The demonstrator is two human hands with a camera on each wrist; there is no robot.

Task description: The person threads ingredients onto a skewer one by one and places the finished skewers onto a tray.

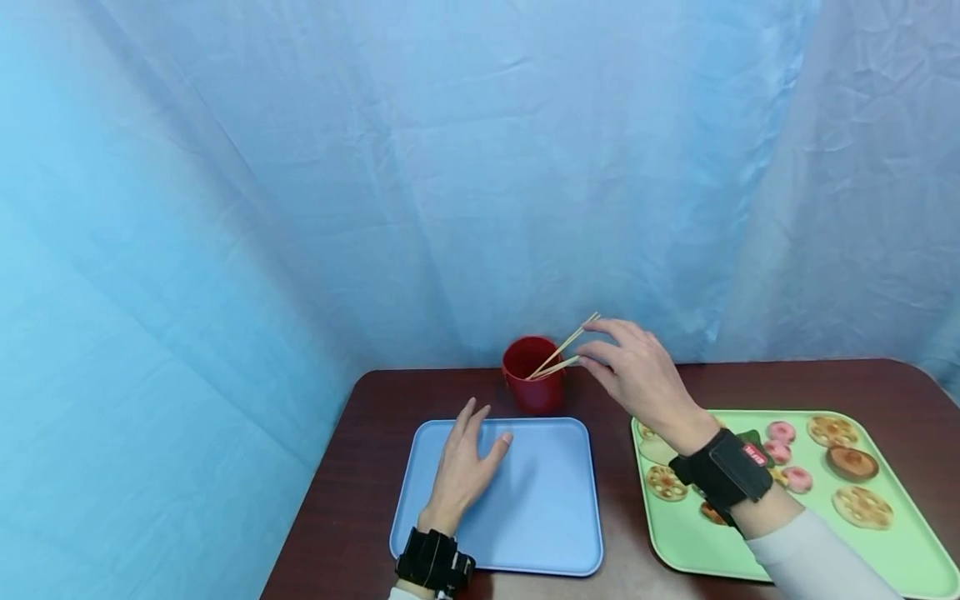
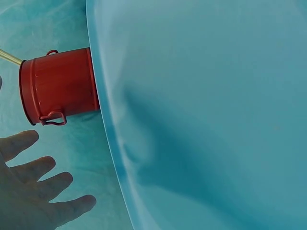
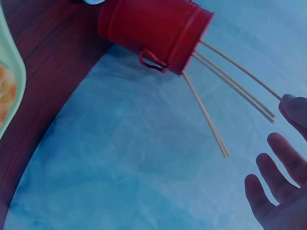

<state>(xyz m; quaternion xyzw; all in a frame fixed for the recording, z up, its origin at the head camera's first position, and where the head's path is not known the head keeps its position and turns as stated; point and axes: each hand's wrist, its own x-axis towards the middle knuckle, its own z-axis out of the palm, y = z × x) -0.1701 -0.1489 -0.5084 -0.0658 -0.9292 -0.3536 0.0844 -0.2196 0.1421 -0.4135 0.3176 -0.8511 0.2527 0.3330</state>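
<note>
A small red bucket (image 1: 534,398) with side loops stands at the back of the table, thin wooden skewers (image 1: 568,341) leaning out of its mouth. My right hand (image 1: 647,372) is beside the rim on the right. In the right wrist view, its thumb and forefinger pinch the end of one skewer (image 3: 242,70), whose other end is inside the bucket; the remaining fingers are spread. Other skewers (image 3: 207,116) lean out apart from that hand. My left hand (image 1: 461,475) hovers over the blue tray (image 1: 551,508), fingers spread and holding nothing.
To the right, under my right forearm, a green tray (image 1: 675,542) holds toy food: lotus-root slices (image 1: 862,507), a brown mushroom cap (image 1: 852,463) and several pink pieces (image 1: 798,479). A blue curtain (image 1: 480,183) hangs behind the dark wooden table (image 1: 337,500).
</note>
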